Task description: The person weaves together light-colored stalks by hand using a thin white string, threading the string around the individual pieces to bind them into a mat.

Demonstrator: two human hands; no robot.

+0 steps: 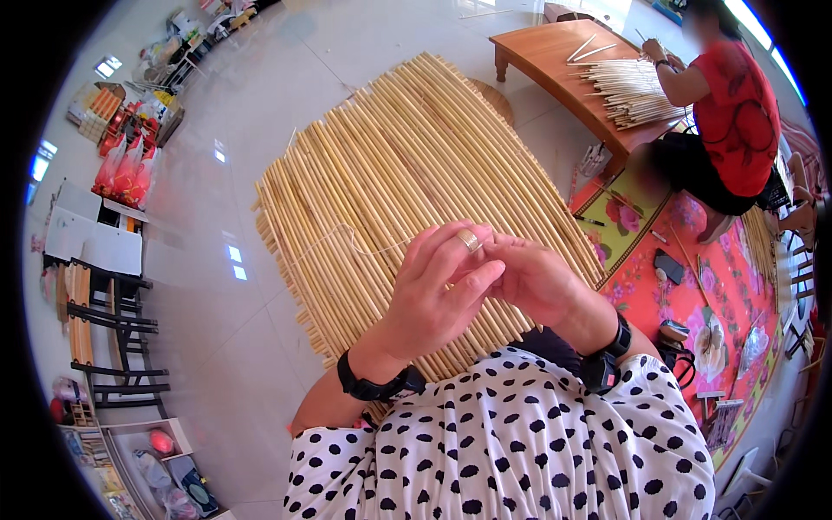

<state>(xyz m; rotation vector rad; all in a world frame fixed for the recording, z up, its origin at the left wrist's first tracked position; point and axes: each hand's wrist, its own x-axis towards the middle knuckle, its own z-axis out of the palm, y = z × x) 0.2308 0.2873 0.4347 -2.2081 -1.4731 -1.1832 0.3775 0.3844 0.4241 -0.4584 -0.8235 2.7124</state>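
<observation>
From my remote feed, both bare hands sit at the dial's centre. The left hand (pixel 442 282), silver-coloured ring on one finger, comes in from seven o'clock; the right hand (pixel 542 282) from four. Fingers bent, tips meeting. A thin, pale thread (pixel 351 236) runs from nine o'clock, loops once and disappears at the left hand's fingers. I cannot tell which hand grips it, nor what lies between the tips.

Work surface: a broad mat of straight, tan, reed-like sticks (pixel 416 165), side by side, directly beneath the hands and spreading toward eleven and twelve. Edges ragged, stick ends uneven. Near edge meets the white garment with black spots (pixel 520 442) at six.

Room: glossy, pale tiled floor (pixel 225 286), window-like glints at nine. A low, reddish-brown wooden table (pixel 542 52) at one o'clock carries a heap of pale sticks (pixel 637 87); a person in a red top (pixel 737 113) is down low beside it at two, hands at the sticks. Red floral floor sheet (pixel 637 282) from three to four, a dark, flat rectangular object (pixel 668 267) on it. Black-framed furniture (pixel 117 312) stands near nine; a white shelf unit (pixel 130 433) at eight; red-and-white bags (pixel 130 173) toward ten.
</observation>
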